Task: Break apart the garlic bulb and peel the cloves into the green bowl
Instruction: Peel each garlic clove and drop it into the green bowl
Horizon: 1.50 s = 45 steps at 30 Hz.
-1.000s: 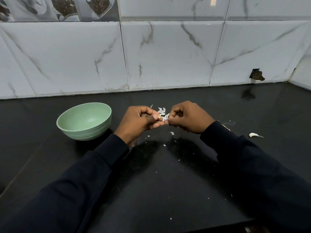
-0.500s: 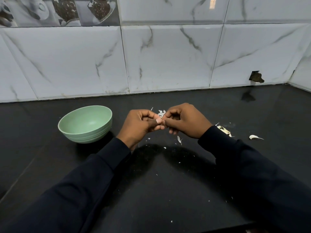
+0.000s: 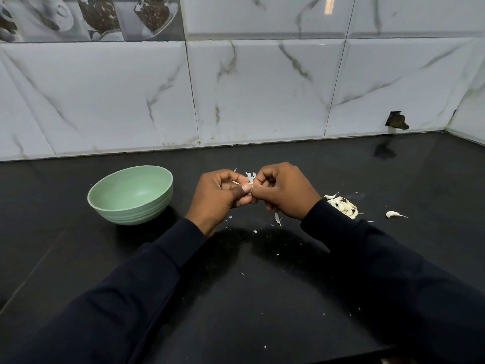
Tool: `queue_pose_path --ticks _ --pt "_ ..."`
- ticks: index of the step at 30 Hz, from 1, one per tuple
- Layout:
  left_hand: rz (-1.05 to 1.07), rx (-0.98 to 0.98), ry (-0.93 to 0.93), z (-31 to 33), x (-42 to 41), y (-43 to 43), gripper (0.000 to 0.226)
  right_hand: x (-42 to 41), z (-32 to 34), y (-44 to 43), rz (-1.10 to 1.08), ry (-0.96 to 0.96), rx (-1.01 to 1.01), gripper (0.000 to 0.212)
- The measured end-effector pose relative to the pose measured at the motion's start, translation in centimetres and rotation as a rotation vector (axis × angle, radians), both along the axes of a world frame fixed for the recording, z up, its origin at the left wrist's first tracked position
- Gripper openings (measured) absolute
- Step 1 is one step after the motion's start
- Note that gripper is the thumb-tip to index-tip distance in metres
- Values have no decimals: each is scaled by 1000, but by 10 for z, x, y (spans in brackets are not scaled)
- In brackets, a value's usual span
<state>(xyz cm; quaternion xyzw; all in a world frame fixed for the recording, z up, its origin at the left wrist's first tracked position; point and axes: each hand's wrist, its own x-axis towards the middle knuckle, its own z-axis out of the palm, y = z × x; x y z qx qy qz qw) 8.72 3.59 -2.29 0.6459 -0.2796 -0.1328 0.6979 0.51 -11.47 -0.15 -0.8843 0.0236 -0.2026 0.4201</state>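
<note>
Both hands meet just above the black counter [image 3: 262, 285], right of the green bowl [image 3: 131, 214]. Left hand [image 3: 217, 195]: fingers curled, thumb and forefinger pinching a garlic clove [image 3: 251, 185], mostly hidden. Right hand [image 3: 284, 191]: curled fingertips nipping the same clove from the other side. Bowl stands upright on the counter, apart from the hands. Heap of garlic pieces [image 3: 342, 204] lies by the right sleeve; a loose clove [image 3: 392, 214] lies further right. Skin flakes [image 3: 277, 218] are scattered under the hands.

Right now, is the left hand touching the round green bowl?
Apart. The head view shows bare black countertop between the round green bowl and the left hand, which pinches a garlic clove.
</note>
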Motion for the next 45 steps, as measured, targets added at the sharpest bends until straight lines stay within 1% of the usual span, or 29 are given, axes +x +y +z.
queue_pose_path --ticks 3,5,7,9,13,15,17,20,22,24,27,31,34,37,41,42,43,44,45 --pt "96 41 -98 0 -2 -5 3 3 -6 3 -36 -5 117 20" --pt "137 74 -170 0 -1 -6 5 6 -7 3 -45 -19 200 22" --pt "123 101 -223 1 0 -5 6 8 -7 3 -60 -24 258 24" --pt "57 117 -244 6 0 -2 7 8 -6 2 -57 -23 328 24" --pt "-60 63 -123 15 1 5 17 10 -7 -1 18 -28 449 18" --pt "-97 26 -65 16 1 8 17 11 -7 0 52 -28 493 15" --pt "-135 -12 -5 16 2 9 17 11 -6 -1 72 -37 507 16" --pt "-165 -53 83 16 2 9 16 12 -6 -2 90 -50 498 15" --pt "-167 -36 88 16 2 8 11 12 -7 -3 93 -55 480 12" --pt "-159 -4 74 16 1 7 9 12 -7 -3 93 -58 459 13" --pt "-144 40 46 17 1 5 16 11 -7 -4 95 -61 435 15" --pt "-146 159 -80 17 2 4 21 10 -8 -3 100 -61 408 16" --pt "-171 210 -114 15 1 2 24 10 -6 -2 95 -61 423 15" --pt "-207 148 -25 13 1 0 26 10 -4 -3 82 -66 446 14" --pt "-255 51 139 19 0 3 23 10 -1 -8 86 -33 468 20" --pt "-242 51 144 22 0 5 21 9 1 -11 77 4 445 22" --pt "-212 63 119 26 1 7 20 8 3 -15 60 56 372 23" --pt "-157 94 54 31 6 12 20 6 4 -19 39 118 255 23" --pt "-79 145 -49 38 13 21 21 5 5 -24 26 184 137 24"
